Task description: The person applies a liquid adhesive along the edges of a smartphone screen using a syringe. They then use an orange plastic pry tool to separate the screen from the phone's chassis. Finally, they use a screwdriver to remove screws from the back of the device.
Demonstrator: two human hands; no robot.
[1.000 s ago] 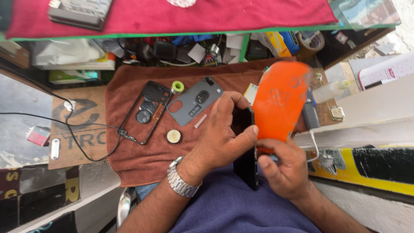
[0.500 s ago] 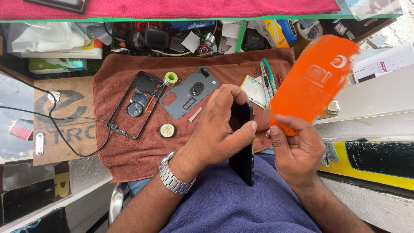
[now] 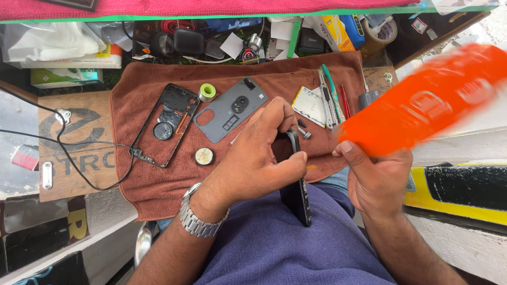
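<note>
A dark phone (image 3: 297,195) is held on edge over the lap, the left hand (image 3: 259,158) wrapped about its upper half in a closed grip, thumb pressed on one side and fingers curled over the top. The phone's lower end rests against the purple garment (image 3: 280,248). A metal wristwatch (image 3: 198,219) is worn on the left wrist. An orange sheet (image 3: 428,100), blurred in the frame, is pinched at its lower corner in the closed grip of the right hand (image 3: 375,177), and is seen slanting up and away to the right, just beside the phone.

Beyond the hands a brown towel (image 3: 158,184) is spread on the counter. On it are laid a black phone frame (image 3: 163,124), a grey back cover (image 3: 229,108) with a round camera ring, a green tape roll (image 3: 207,92) between the two at the top, and a small round disc (image 3: 204,155) nearer the left hand. A silver rectangular part (image 3: 309,105) and a set of tweezers and slim tools (image 3: 330,97) are seen to the right of the cover. A black cable (image 3: 74,145) is looped over a wooden board (image 3: 79,158) at left.
</note>
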